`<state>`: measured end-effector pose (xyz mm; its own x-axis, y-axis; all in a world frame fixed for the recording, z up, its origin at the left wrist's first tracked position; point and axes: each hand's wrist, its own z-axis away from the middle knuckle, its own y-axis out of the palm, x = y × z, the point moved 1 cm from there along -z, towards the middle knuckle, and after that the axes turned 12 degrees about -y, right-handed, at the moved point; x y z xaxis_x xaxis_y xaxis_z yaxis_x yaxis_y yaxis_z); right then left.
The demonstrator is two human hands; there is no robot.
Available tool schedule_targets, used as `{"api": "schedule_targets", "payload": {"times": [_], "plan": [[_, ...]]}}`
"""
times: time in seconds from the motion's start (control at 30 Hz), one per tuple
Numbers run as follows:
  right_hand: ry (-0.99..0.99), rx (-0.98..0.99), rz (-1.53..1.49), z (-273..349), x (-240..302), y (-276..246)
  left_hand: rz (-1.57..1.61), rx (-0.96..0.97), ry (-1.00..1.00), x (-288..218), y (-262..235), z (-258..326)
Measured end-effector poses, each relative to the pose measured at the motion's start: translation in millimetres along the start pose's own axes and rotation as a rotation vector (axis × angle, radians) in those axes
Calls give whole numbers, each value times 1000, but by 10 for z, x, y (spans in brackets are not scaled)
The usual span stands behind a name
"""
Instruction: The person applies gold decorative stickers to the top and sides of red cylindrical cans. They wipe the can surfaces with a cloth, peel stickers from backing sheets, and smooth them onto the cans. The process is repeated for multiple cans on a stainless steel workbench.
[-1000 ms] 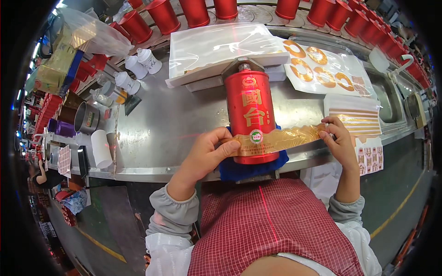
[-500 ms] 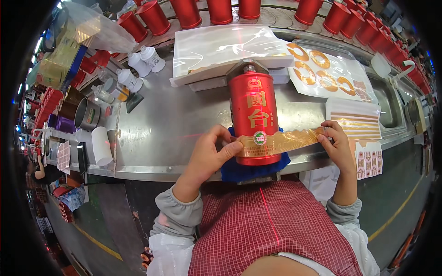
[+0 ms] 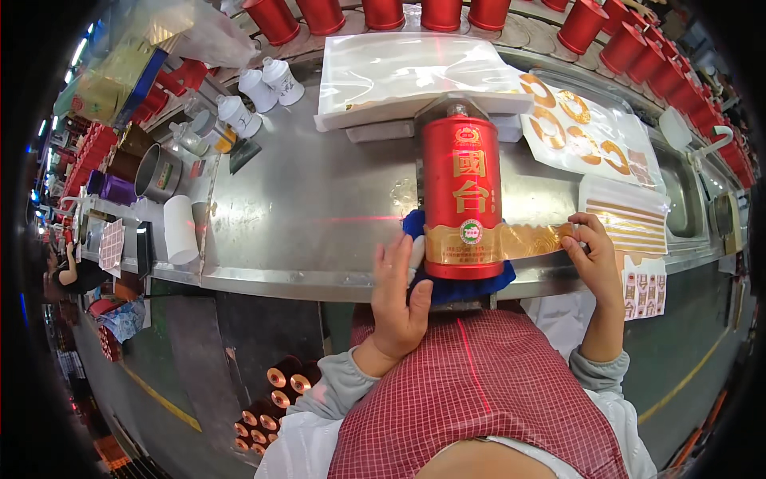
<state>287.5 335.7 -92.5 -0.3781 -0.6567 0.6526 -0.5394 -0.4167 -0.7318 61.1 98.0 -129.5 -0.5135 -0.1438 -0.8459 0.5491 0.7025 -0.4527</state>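
A red bottle point(image 3: 461, 184) with gold characters lies on a blue cloth point(image 3: 414, 227) at the bench's front edge, its neck pointing away from me. Round its lower part runs a gold label strip point(image 3: 533, 242); the left portion lies against the bottle, while the right portion stretches free. My right hand point(image 3: 592, 254) pinches that free end between thumb and fingers. Beside the bottle's left side is my left hand point(image 3: 396, 299), fingers extended and thumb apart. A small white thing point(image 3: 416, 257) shows between it and the bottle; I cannot tell whether the hand grips it.
White film sheets point(image 3: 415, 72) lie behind the bottle. To the right are a sheet of gold ring labels point(image 3: 576, 142), a sheet of gold strips point(image 3: 622, 219) and a sink point(image 3: 685, 199). White bottles point(image 3: 239, 116), a metal pot point(image 3: 158, 172) and a white roll point(image 3: 180, 230) stand left. Red bottles point(image 3: 441, 12) line the back.
My left hand has let go of the label's left end and moved down beside the bottle. That end now lies against the bottle. My right hand still holds the other end.
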Motion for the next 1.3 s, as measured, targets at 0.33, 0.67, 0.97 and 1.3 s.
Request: {"api": "schedule_targets", "payload": {"times": [0.33, 0.67, 0.97, 1.3], "plan": [[-79, -76, -61, 113, 7, -172, -121, 77, 270, -167, -53, -211], [-48, -77, -83, 69, -23, -39, -552, 115, 665, -602, -46, -367], [-110, -19, -333, -61, 206, 54, 38, -8, 215, -124, 81, -193], [-93, -42, -454, -33, 105, 72, -415, 144, 442, -466, -101, -387]]}}
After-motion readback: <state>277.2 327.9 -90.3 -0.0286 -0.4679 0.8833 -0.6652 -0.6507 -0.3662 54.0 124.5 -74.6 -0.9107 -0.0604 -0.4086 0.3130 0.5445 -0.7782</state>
